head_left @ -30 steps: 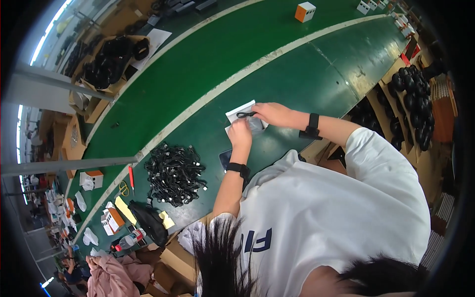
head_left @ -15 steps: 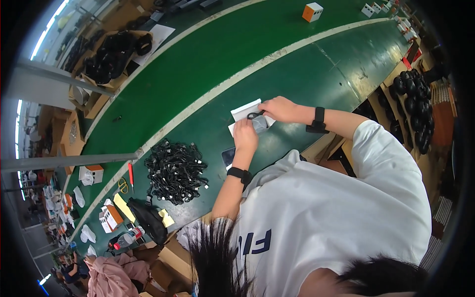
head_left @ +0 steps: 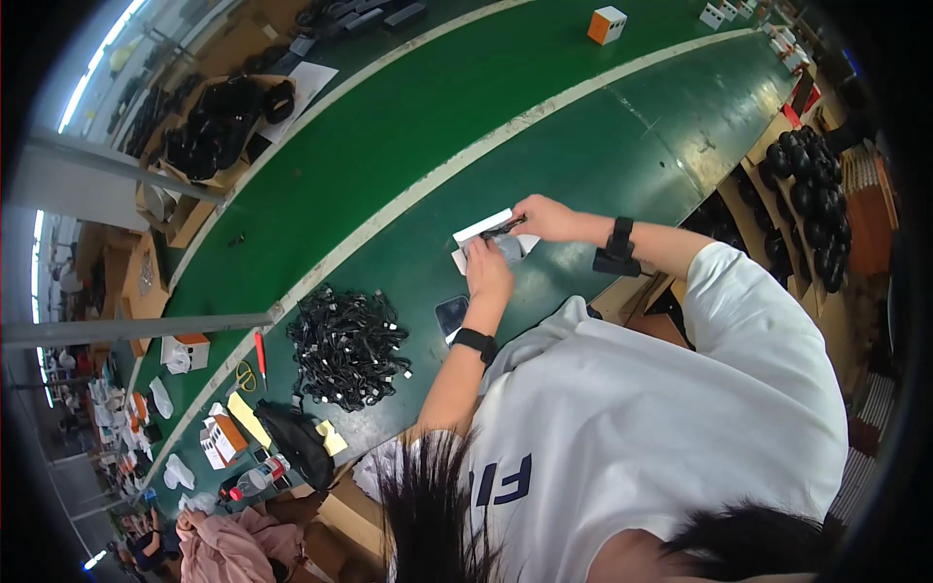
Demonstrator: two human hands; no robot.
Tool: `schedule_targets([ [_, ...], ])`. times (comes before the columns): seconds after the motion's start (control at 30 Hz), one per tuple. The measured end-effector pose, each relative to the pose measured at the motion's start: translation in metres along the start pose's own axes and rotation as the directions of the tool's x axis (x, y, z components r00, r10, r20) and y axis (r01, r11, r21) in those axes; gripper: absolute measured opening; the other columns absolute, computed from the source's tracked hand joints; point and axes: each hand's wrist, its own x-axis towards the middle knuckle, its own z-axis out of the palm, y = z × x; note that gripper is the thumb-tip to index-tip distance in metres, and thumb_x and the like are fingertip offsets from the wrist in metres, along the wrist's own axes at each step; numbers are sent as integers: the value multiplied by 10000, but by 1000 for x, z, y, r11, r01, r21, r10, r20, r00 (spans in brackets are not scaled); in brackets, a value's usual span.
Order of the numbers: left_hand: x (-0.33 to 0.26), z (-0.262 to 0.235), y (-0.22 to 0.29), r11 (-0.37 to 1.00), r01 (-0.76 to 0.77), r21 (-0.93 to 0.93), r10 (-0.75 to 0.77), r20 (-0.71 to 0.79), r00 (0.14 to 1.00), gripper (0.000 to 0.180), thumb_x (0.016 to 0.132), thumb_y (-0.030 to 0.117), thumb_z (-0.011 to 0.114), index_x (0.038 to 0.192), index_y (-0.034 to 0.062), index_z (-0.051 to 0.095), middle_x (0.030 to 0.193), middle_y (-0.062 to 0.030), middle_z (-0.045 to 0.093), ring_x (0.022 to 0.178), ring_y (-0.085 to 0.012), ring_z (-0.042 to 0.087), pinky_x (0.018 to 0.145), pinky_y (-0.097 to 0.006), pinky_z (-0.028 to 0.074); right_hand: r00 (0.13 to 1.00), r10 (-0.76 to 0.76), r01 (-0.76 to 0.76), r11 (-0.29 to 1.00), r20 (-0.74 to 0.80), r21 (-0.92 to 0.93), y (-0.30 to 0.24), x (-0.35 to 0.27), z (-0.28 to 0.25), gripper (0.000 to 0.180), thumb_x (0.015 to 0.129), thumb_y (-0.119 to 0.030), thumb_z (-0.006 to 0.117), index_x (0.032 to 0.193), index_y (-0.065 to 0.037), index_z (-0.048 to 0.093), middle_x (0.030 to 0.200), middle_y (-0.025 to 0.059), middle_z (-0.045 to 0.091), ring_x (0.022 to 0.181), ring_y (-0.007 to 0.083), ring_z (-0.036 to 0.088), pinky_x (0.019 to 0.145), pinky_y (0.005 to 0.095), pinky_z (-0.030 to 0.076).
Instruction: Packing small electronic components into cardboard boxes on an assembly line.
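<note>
An open white box (head_left: 483, 225) lies on the green table in front of me, its flap raised at the far side. Something wrapped in grey plastic (head_left: 509, 250) sits in it. My left hand (head_left: 489, 272) grips the box's near left part, fingers bent over its edge. At the far right corner, my right hand (head_left: 546, 218) is closed on a small black cable (head_left: 502, 231), which lies across the box opening towards my left fingers. Part of the cable is hidden by the fingers. A phone (head_left: 451, 316) lies beside my left forearm.
To the left is a big pile of black cables (head_left: 350, 348). Beyond it lie a red-handled tool (head_left: 260, 358), yellow-handled scissors (head_left: 246, 375), a black bag (head_left: 296, 442) and a bottle (head_left: 260, 477). An orange-and-white box (head_left: 606, 25) stands on the far green strip.
The cable's loop has sunk lower and flatter into the box opening. My left fingers have shifted slightly right and inward over the box. The phone shows more fully, as the view has shifted slightly.
</note>
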Motion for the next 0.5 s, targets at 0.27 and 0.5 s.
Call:
schedule_targets([
  [0.27, -11, -26, -14, 950, -65, -307, 91, 72, 993, 316, 738, 5, 499, 1048, -54, 495, 1044, -229, 515, 974, -334, 499, 825, -386, 418, 949, -314, 213, 691, -22, -691, -21, 8, 31, 177, 676, -89, 545, 833, -34, 606, 786, 108, 606, 724, 259, 601, 577, 359, 488],
  [0.5, -26, -32, -8, 958, -183, -221, 132, -226, 965, 312, 738, 13, 500, 1045, -37, 512, 1084, -185, 524, 976, -299, 505, 842, -384, 392, 956, -241, 266, 464, 169, -845, -34, 13, 42, 118, 646, -84, 542, 688, 15, 590, 691, 147, 585, 690, 257, 594, 560, 337, 498],
])
